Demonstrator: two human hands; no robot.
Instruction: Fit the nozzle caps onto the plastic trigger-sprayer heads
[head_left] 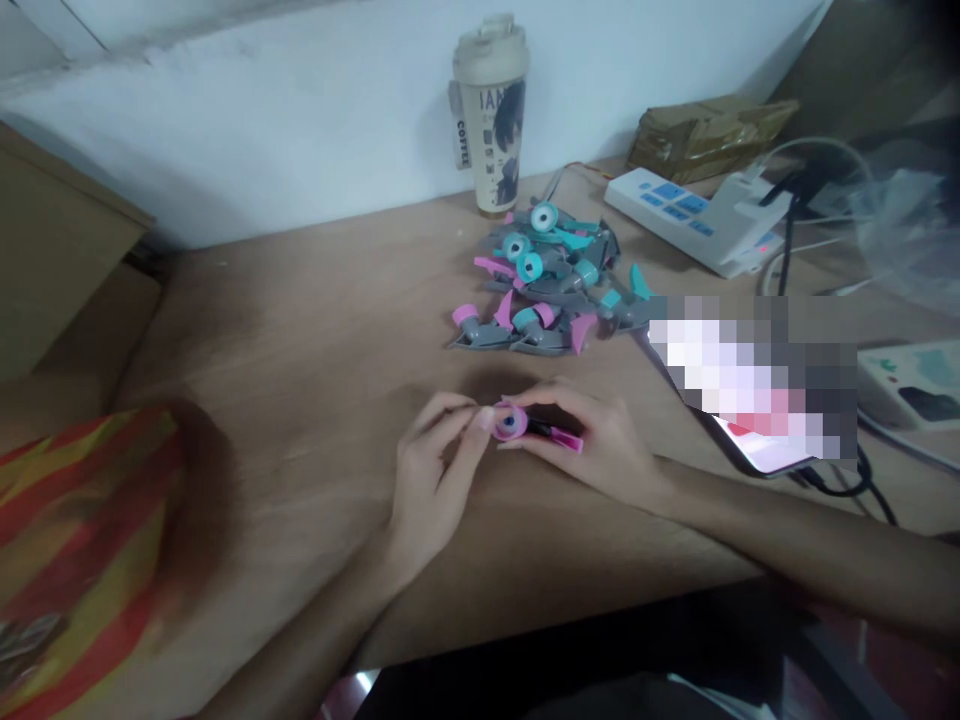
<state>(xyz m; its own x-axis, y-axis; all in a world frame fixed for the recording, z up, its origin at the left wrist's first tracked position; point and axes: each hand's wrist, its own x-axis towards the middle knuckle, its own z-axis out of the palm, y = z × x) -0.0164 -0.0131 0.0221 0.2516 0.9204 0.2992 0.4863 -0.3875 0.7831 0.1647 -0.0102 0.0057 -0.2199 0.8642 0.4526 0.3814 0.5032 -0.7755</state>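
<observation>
A trigger spray head with a pink collar and pink trigger is held between my two hands just above the table. My right hand is closed round its sides, with the thumb below and the fingers above. The thumb and fingertips of my left hand pinch at the collar's left edge; whether a small part sits between them is hard to make out. The collar's round opening faces up, with a dark centre. Beyond my hands lies a pile of grey spray heads with teal and pink collars and triggers.
A lidded coffee cup stands against the wall. To the right are a white power strip, a lit phone with cables, and a taped cardboard box. A red-and-yellow striped bag lies at left, below a large carton.
</observation>
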